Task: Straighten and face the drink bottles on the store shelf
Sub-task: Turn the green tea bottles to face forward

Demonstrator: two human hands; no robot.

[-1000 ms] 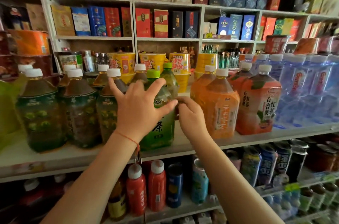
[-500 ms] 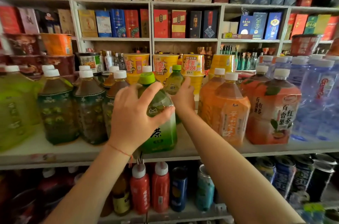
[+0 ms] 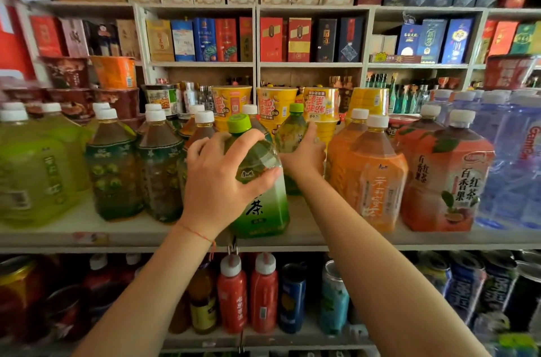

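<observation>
A left hand (image 3: 216,181) is gripping a green-capped plastic tea bottle (image 3: 259,181) while the right hand (image 3: 304,154) is clasping the green-capped bottle behind (image 3: 291,134), likely aligning the pair label-forward next

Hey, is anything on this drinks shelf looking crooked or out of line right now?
Yes. The front green tea bottle, gripped by the left hand, leans left instead of standing upright. The right hand holds the green-capped bottle behind.

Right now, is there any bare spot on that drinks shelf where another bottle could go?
One bare patch of shelf shows, under the right forearm, between the green tea bottle gripped by the left hand and the orange tea bottles; the right hand holds a second green-capped bottle behind it. Left of there, dark tea bottles stand packed; right, water bottles crowd.
</observation>
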